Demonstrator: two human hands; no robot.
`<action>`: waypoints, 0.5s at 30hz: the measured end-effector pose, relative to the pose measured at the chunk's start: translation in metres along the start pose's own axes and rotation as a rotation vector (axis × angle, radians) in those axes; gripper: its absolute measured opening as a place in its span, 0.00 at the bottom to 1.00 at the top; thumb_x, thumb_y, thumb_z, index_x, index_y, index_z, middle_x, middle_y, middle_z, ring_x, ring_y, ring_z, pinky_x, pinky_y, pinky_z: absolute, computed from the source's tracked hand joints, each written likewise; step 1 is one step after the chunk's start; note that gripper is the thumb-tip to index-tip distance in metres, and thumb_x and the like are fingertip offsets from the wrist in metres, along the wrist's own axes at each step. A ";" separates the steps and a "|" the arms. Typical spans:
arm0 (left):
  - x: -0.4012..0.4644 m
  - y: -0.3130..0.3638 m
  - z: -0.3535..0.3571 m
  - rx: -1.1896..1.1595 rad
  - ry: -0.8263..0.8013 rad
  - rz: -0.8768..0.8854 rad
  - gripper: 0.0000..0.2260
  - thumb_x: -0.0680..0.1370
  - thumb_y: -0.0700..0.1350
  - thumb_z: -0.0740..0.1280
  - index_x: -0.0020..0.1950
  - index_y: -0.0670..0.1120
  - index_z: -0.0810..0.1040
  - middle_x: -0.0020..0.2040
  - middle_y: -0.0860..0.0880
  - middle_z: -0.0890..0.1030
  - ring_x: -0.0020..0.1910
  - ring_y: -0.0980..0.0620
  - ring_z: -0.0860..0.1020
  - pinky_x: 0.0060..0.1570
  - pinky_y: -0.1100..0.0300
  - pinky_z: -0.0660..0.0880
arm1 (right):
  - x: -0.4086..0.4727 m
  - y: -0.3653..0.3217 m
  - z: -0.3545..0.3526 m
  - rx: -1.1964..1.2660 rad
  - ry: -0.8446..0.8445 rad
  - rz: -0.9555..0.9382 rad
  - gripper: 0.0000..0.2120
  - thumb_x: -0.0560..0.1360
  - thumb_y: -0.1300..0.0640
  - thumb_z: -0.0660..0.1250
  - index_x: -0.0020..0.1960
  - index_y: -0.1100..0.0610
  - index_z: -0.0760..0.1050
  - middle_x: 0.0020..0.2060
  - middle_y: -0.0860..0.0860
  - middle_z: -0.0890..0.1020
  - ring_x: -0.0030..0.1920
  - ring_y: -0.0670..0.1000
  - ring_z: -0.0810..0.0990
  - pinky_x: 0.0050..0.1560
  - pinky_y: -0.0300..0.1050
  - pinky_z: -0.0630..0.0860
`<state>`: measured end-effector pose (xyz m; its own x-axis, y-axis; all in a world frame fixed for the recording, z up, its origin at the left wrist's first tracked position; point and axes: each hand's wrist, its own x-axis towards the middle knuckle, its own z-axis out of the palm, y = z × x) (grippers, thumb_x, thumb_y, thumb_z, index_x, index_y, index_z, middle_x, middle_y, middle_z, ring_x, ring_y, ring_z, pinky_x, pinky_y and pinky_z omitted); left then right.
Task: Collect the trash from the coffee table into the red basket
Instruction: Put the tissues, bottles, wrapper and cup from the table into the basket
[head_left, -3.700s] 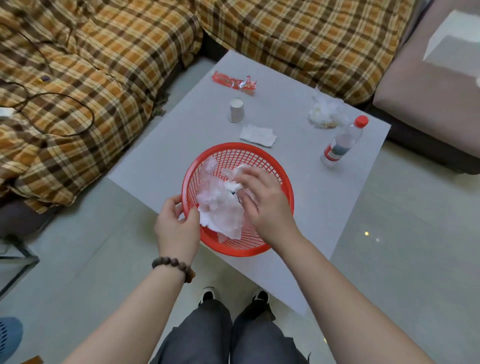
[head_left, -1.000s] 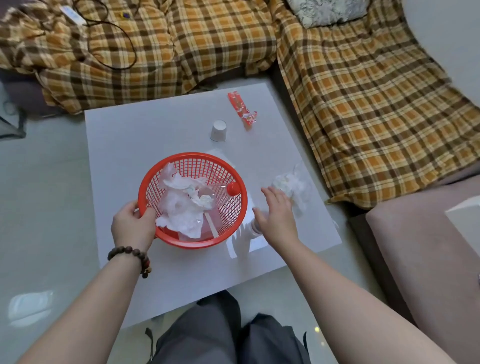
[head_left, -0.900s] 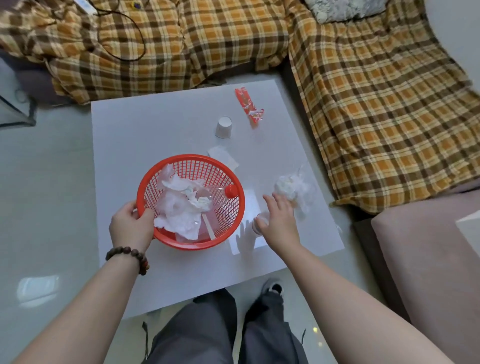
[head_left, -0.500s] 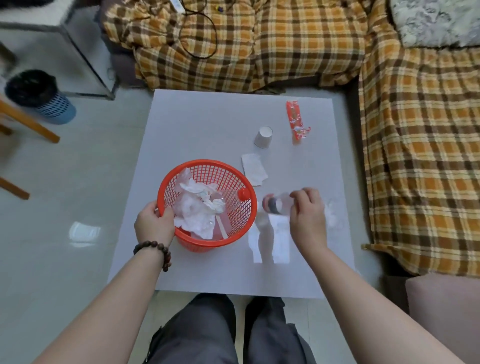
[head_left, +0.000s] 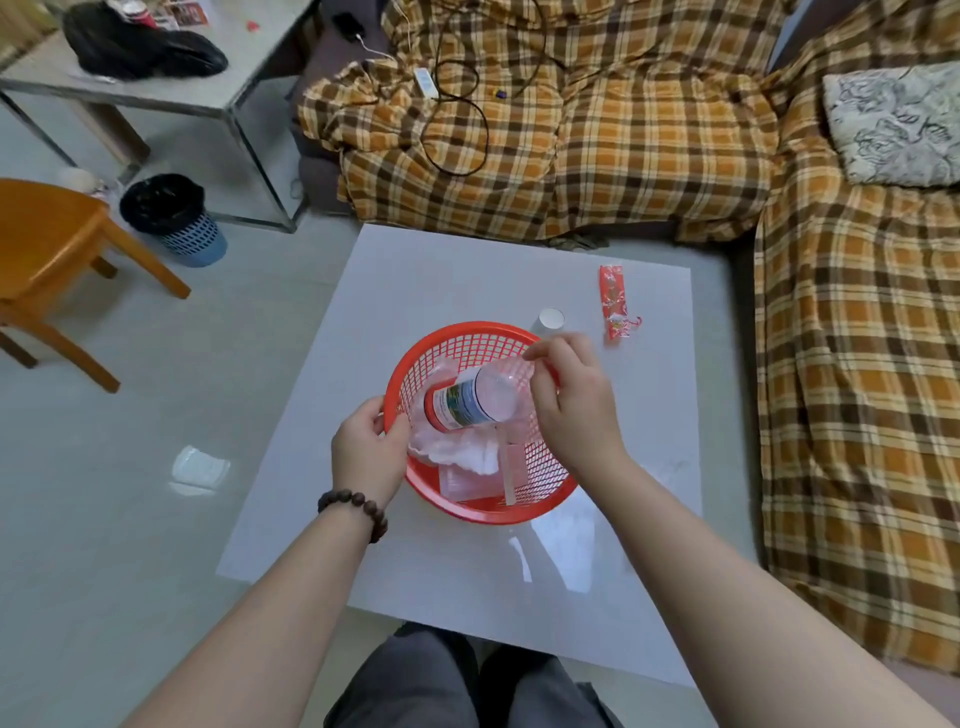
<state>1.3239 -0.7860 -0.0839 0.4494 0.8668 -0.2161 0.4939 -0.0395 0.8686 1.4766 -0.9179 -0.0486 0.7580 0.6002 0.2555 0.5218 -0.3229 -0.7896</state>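
The red basket rests on the white coffee table, with crumpled white tissue inside. My left hand grips the basket's left rim. My right hand holds the base of a clear plastic bottle that lies tilted over the basket, cap end down to the left. A small white paper cup stands just behind the basket. A red wrapper lies farther right on the table.
A plaid-covered sofa wraps the table's far and right sides, with cables and a patterned cushion on it. At left are an orange wooden chair, a blue bin with a black bag and a grey side table.
My right hand has lifted the bottle from the table right of the basket and carried it left over the basket. The left hand stays on the rim.
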 end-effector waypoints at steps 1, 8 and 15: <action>-0.002 0.004 -0.001 -0.028 -0.020 0.011 0.08 0.77 0.39 0.65 0.47 0.50 0.81 0.42 0.50 0.85 0.43 0.48 0.83 0.44 0.53 0.80 | 0.001 0.003 0.005 -0.024 -0.026 0.012 0.08 0.75 0.66 0.60 0.49 0.63 0.77 0.49 0.56 0.75 0.48 0.51 0.75 0.49 0.38 0.69; -0.007 0.000 -0.011 0.048 -0.058 0.045 0.13 0.76 0.38 0.64 0.40 0.55 0.80 0.39 0.47 0.84 0.41 0.44 0.82 0.42 0.48 0.80 | 0.015 0.029 0.029 -0.271 -0.217 0.040 0.14 0.77 0.56 0.60 0.62 0.58 0.72 0.63 0.56 0.72 0.63 0.57 0.68 0.64 0.52 0.66; 0.000 -0.029 -0.032 0.053 0.099 -0.074 0.07 0.77 0.41 0.64 0.48 0.53 0.80 0.42 0.51 0.85 0.42 0.49 0.83 0.41 0.53 0.80 | 0.024 0.051 0.041 -0.130 -0.342 0.083 0.23 0.78 0.47 0.60 0.72 0.49 0.61 0.69 0.53 0.66 0.67 0.53 0.66 0.66 0.48 0.65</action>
<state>1.2856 -0.7686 -0.0950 0.3354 0.9133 -0.2312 0.5630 0.0025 0.8264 1.5057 -0.8900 -0.1053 0.6365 0.7709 -0.0249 0.5264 -0.4577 -0.7165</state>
